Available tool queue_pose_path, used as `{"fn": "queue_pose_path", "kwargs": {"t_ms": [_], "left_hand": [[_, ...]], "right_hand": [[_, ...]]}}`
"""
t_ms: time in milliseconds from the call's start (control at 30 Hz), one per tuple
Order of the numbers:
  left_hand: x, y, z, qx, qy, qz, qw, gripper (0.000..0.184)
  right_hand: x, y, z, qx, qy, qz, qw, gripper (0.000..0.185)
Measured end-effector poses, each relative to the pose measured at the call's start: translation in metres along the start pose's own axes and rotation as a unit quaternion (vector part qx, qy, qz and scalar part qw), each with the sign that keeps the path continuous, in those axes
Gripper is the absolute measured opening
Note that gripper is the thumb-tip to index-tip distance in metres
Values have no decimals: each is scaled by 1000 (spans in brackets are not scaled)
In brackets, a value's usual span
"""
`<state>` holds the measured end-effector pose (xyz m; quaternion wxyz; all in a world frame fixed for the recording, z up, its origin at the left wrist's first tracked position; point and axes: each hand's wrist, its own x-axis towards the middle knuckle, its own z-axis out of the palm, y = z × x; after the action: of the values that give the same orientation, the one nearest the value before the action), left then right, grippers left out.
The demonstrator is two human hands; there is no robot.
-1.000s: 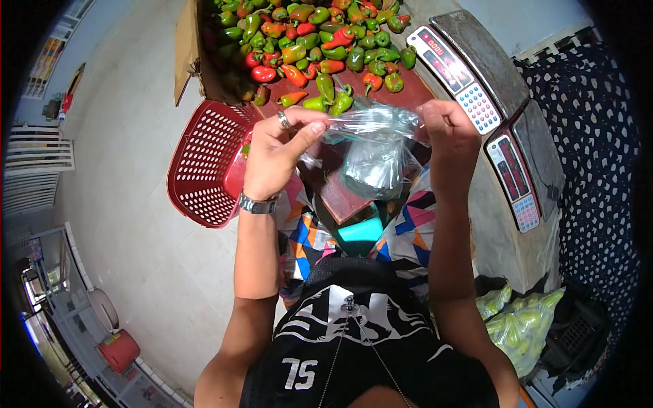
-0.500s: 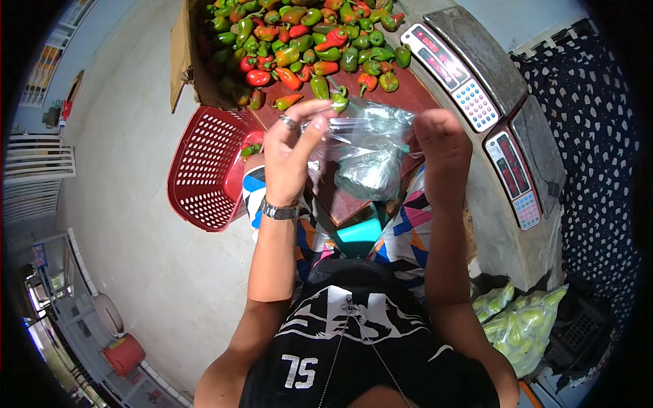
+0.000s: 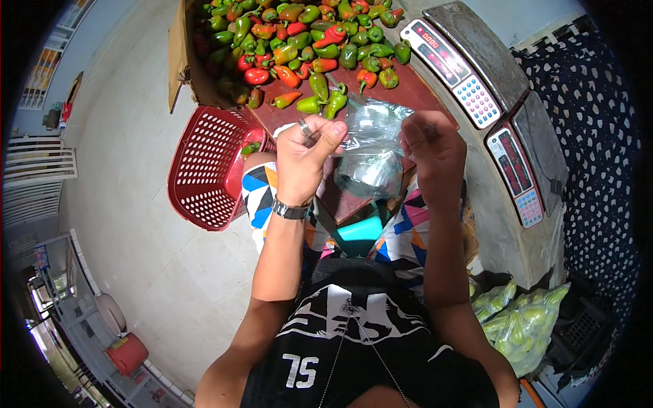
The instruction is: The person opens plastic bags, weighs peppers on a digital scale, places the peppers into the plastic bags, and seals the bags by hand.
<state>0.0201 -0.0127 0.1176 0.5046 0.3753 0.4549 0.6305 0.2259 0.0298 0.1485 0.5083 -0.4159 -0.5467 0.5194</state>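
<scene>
A clear plastic bag (image 3: pixel 373 173) is stretched between my two hands above the red table. My left hand (image 3: pixel 307 155) pinches its left edge between thumb and fingers. On the right, my right hand (image 3: pixel 435 146) has its fingers closed on the opposite edge. More crinkled clear plastic (image 3: pixel 377 115) shows just behind; whether it belongs to the same bag I cannot tell. Green peppers (image 3: pixel 335 103) lie just beyond my left fingertips, at the near side of a heap of red and green peppers (image 3: pixel 288 76).
A cardboard box (image 3: pixel 178 51) lies at the heap's left. Beside my left leg stands a red perforated basket (image 3: pixel 197 170) with a pepper inside. Two digital scales (image 3: pixel 476 102) rest on the grey counter at right. Bagged green produce (image 3: pixel 524 330) sits low on the right.
My left hand has drawn nearer and its fingers have closed on the bag's edge. Green peppers formerly behind those fingers now show. My right hand has shifted slightly left, fingers curled in.
</scene>
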Motion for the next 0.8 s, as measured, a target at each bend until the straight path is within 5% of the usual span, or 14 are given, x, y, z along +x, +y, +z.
{"fn": "queue_pose_path", "kwargs": {"t_ms": [567,700,800], "left_hand": [[-3,9,-4,43,-7,22,999,23],[-6,18,0,249,165,127,946,37],[-24,30,3,182,260,140,938,18]], "right_hand": [[-1,4,4,3,-29,-30,999,12],[-2,-2,5,-34,-14,-43,998,12],[-5,-1,7,-55,-1,-62,997,11]]}}
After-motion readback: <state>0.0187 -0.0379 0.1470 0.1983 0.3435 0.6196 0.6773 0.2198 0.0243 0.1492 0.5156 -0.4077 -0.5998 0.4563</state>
